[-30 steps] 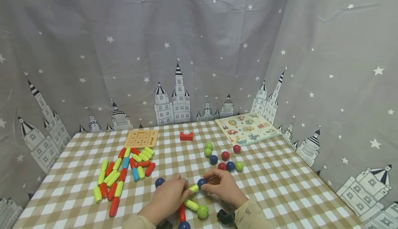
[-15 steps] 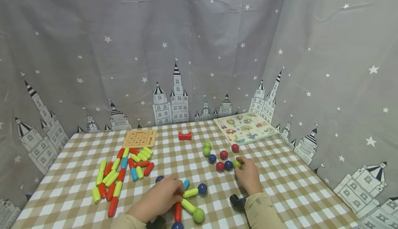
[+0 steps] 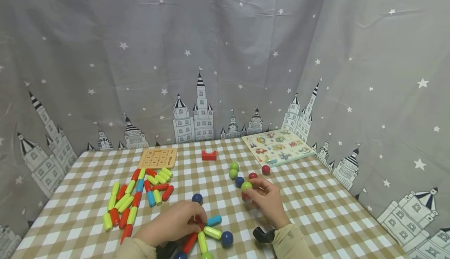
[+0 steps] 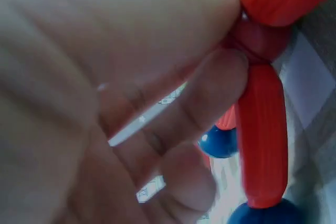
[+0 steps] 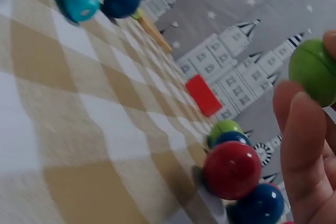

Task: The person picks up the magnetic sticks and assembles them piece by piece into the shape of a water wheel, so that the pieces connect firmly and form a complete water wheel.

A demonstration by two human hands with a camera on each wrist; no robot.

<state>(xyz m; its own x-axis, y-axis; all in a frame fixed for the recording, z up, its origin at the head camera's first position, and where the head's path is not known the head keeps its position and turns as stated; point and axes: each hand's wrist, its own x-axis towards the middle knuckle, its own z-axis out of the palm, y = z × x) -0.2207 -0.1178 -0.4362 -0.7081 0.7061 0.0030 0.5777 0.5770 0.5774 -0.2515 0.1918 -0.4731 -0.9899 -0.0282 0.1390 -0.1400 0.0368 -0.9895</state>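
Note:
My left hand (image 3: 177, 220) pinches the red ball (image 4: 268, 40) at the centre of a ball-and-rod toy build. Red rods (image 4: 262, 135), yellow rods (image 3: 212, 233) and a blue rod (image 3: 213, 220) spread from that hub, which my fingers mostly cover in the head view. Dark blue balls (image 3: 227, 239) cap some rods, and a green ball (image 3: 207, 255) caps a yellow one at the lower frame edge. My right hand (image 3: 268, 202) holds a loose green ball (image 5: 315, 72) between thumb and fingers, raised above the table, to the right of the build.
Loose red, blue and green balls, among them a red ball (image 3: 265, 169), lie beyond my right hand. Several coloured rods (image 3: 137, 199) are spread at the left. Farther back are a wooden number puzzle (image 3: 157, 158), a red block (image 3: 209, 156) and a picture board (image 3: 277, 146).
My right hand let go of the blue ball on the yellow rod, reached right to the loose green ball, and brought it up and leftward. My left hand has turned the build clockwise.

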